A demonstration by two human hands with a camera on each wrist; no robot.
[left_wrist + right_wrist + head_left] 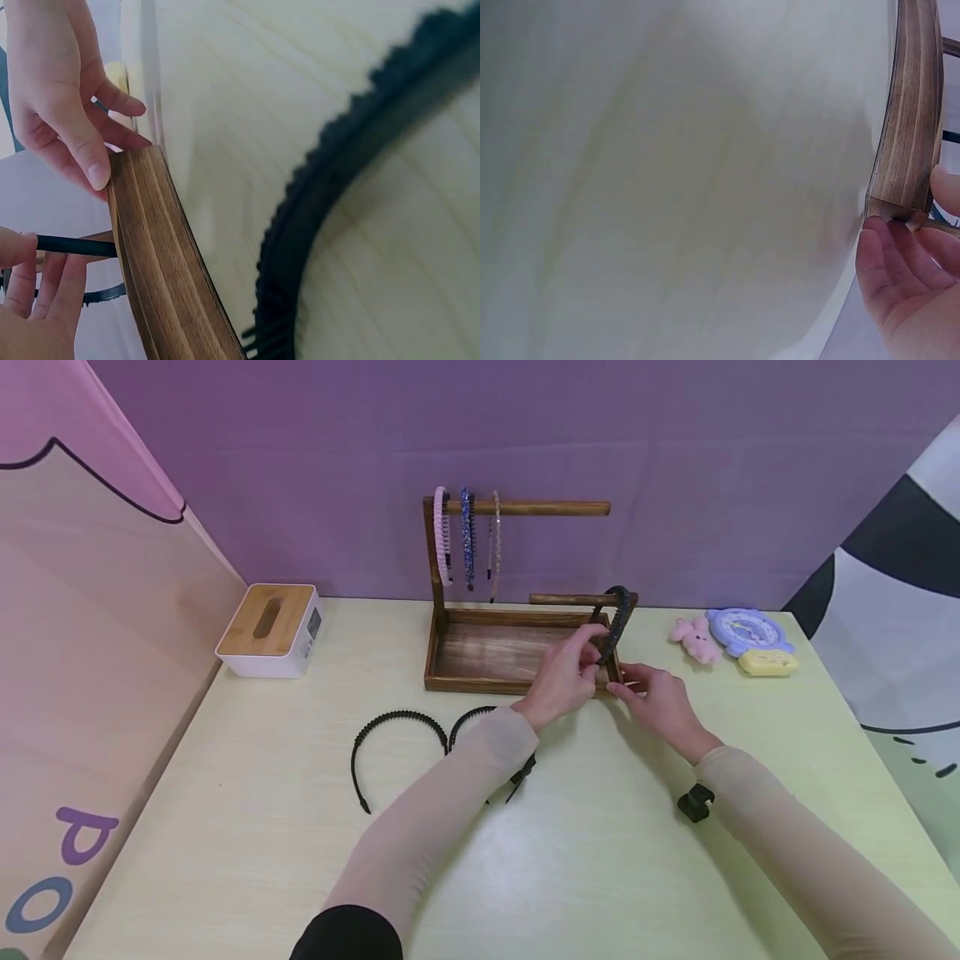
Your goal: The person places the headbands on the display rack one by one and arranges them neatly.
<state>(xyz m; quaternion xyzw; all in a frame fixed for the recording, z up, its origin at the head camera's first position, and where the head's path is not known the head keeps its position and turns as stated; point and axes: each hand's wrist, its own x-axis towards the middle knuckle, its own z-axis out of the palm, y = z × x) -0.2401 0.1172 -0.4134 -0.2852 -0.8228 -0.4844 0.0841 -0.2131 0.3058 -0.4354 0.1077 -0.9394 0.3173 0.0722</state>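
Note:
A wooden headband stand (487, 687) has a tray base with an upper and a lower bar. Over the right end of the lower bar hangs a black headband (621, 610). My left hand (564, 677) reaches above the tray and pinches one end of that headband between thumb and fingers, as the left wrist view shows at the headband's tip (75, 245). At the tray's front right corner, my right hand (663, 706) grips the wood, thumb at the top edge and fingers (900, 259) against the outer side.
Pink, blue and beaded headbands (468, 539) hang on the upper bar. More black headbands (401, 714) lie on the table (225, 827), partly under my left forearm. A tissue box (266, 635) stands left; a blue toy (746, 631) and a pink toy (697, 641) lie right.

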